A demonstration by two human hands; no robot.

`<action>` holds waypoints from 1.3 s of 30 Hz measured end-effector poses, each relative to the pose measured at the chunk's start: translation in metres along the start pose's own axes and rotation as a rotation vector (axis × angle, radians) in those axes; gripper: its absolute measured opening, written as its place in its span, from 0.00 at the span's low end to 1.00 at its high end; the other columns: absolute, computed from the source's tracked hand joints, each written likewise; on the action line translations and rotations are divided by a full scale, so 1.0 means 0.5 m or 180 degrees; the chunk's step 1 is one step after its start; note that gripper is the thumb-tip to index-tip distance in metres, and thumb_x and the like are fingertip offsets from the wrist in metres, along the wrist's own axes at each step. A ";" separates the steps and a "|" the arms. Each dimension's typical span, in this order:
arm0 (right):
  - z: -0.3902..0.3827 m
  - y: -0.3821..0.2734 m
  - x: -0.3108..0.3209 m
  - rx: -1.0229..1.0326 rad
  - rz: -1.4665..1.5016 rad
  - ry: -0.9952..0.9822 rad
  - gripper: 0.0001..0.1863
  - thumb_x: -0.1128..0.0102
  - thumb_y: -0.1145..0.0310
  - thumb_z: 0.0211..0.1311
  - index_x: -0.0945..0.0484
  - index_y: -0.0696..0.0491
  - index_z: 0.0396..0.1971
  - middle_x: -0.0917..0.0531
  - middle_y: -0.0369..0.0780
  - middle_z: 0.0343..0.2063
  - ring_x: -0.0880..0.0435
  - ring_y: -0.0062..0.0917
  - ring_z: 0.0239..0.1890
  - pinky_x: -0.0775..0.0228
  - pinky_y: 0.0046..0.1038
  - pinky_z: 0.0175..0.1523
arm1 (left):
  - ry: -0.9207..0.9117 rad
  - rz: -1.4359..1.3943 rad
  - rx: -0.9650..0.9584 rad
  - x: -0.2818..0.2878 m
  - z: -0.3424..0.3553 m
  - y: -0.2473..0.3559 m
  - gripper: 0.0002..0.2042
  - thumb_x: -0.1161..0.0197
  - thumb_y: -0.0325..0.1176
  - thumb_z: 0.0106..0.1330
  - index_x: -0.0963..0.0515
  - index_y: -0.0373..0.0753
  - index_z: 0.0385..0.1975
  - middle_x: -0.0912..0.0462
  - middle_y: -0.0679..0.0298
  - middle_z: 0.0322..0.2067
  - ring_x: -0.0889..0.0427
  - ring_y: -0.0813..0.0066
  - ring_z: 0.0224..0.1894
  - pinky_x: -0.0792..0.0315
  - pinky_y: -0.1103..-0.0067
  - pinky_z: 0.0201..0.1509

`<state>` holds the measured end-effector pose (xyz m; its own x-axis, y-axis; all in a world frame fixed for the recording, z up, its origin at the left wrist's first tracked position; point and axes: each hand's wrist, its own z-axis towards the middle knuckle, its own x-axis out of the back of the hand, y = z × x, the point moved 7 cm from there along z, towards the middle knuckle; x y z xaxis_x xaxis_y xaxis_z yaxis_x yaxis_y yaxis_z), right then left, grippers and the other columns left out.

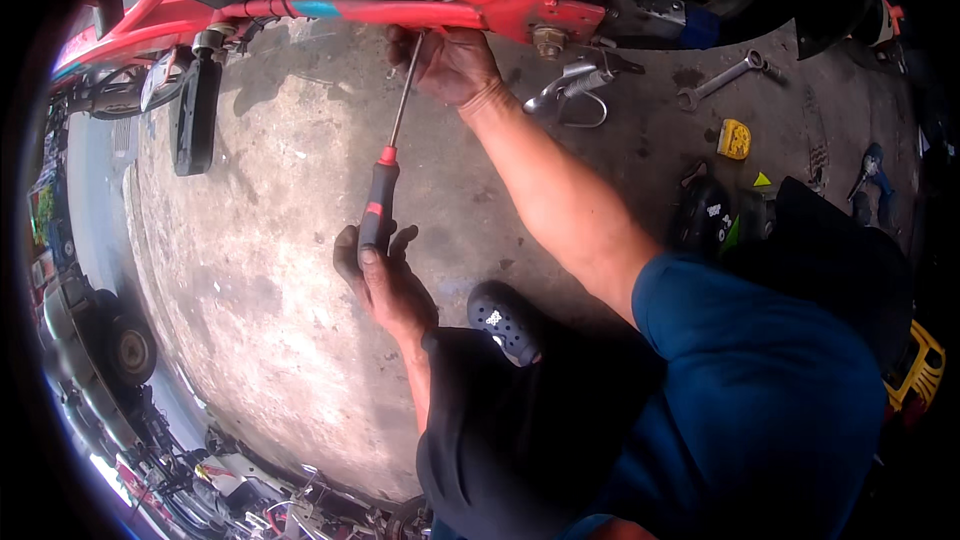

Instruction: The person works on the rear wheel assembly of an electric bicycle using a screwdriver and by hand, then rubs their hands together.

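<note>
My left hand (385,285) grips the black-and-red handle of a screwdriver (381,190), its long shaft pointing up to the underside of a red frame tube (385,15). My right hand (455,70) is curled just under that tube, beside the screwdriver's tip; what its fingers hold there is hidden. A large bolt and nut (549,43) sit on the frame's bracket (574,19) to the right, in front of a wheel.
On the concrete floor (260,270) lie a metal tool (580,80), wrenches (722,80), a yellow tape measure (733,139) and pliers (868,180). A black pedal (192,110) hangs at upper left. My clog (500,320) is below. Vehicles (95,335) stand along the left.
</note>
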<state>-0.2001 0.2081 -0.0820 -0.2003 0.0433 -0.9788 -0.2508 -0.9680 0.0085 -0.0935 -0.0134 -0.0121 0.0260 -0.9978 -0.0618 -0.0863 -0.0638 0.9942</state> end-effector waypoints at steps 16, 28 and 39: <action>0.016 0.014 -0.009 0.0141 0.0430 -0.0737 0.26 0.46 0.54 0.56 0.29 0.58 0.48 0.22 0.47 0.43 0.23 0.38 0.44 0.32 0.42 0.50 | -0.0068 0.0751 -0.0653 0.021 0.003 0.040 0.21 0.42 0.40 0.62 0.40 0.35 0.48 0.33 0.59 0.39 0.26 0.71 0.31 0.30 0.77 0.39; 0.029 0.000 0.046 0.0237 -0.0023 0.0012 0.29 0.38 0.56 0.49 0.29 0.60 0.46 0.22 0.47 0.40 0.23 0.36 0.43 0.31 0.38 0.51 | 0.0366 0.0440 -0.0211 0.008 -0.004 0.045 0.19 0.45 0.44 0.63 0.34 0.32 0.38 0.34 0.65 0.14 0.29 0.76 0.18 0.30 0.80 0.31; -0.003 -0.004 -0.004 0.0021 -0.0149 -0.0002 0.26 0.40 0.60 0.52 0.30 0.60 0.47 0.23 0.47 0.41 0.24 0.33 0.44 0.29 0.34 0.49 | 0.0326 0.0437 -0.0416 0.030 0.000 0.031 0.19 0.46 0.40 0.64 0.37 0.31 0.45 0.27 0.60 0.27 0.26 0.73 0.26 0.31 0.77 0.33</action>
<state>-0.1974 0.2097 -0.0803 -0.1889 0.0888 -0.9780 -0.2662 -0.9632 -0.0361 -0.0943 -0.0292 0.0024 0.1245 -0.9892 0.0776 0.0336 0.0823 0.9960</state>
